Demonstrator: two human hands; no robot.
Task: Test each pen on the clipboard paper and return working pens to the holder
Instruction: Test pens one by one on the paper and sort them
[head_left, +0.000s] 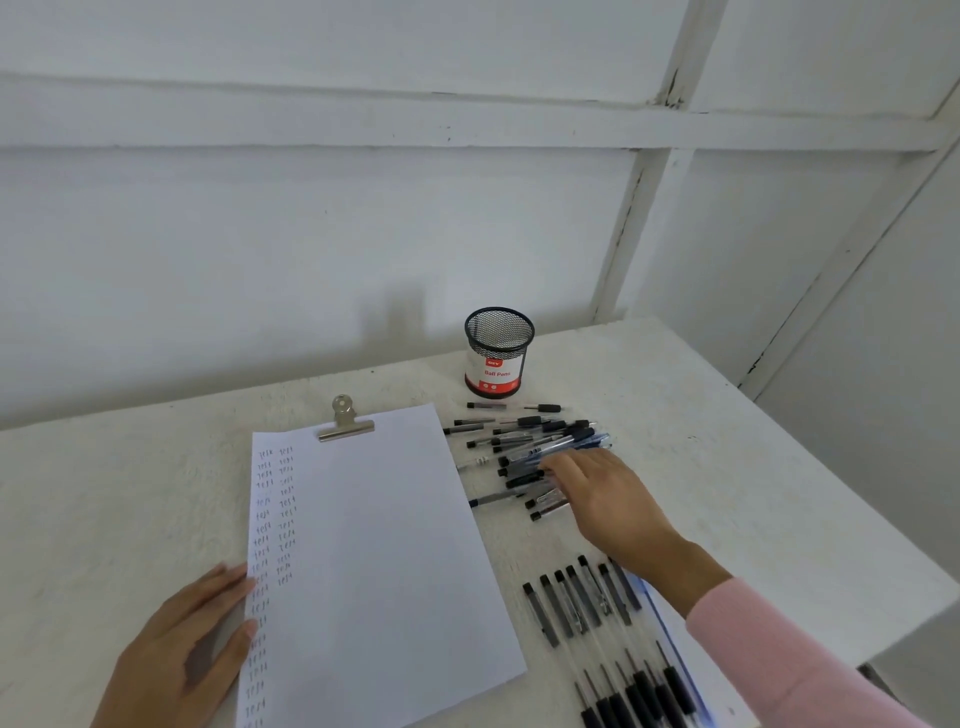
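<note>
A white sheet (384, 551) lies under a metal clip (345, 422) on the table, with two columns of small written words down its left side. My left hand (187, 649) rests flat on the sheet's left edge, fingers apart. A loose pile of pens (524, 441) lies right of the paper. My right hand (602, 493) reaches into this pile, fingertips on the pens; whether it grips one is hidden. The black mesh holder (498, 351) with a red and white label stands behind the pile and looks empty.
A second group of pens (597, 613) lies in a row near the front right, partly on a blue-edged sheet (670, 639). White wall panels close the back. The table edge (831, 499) runs diagonally on the right.
</note>
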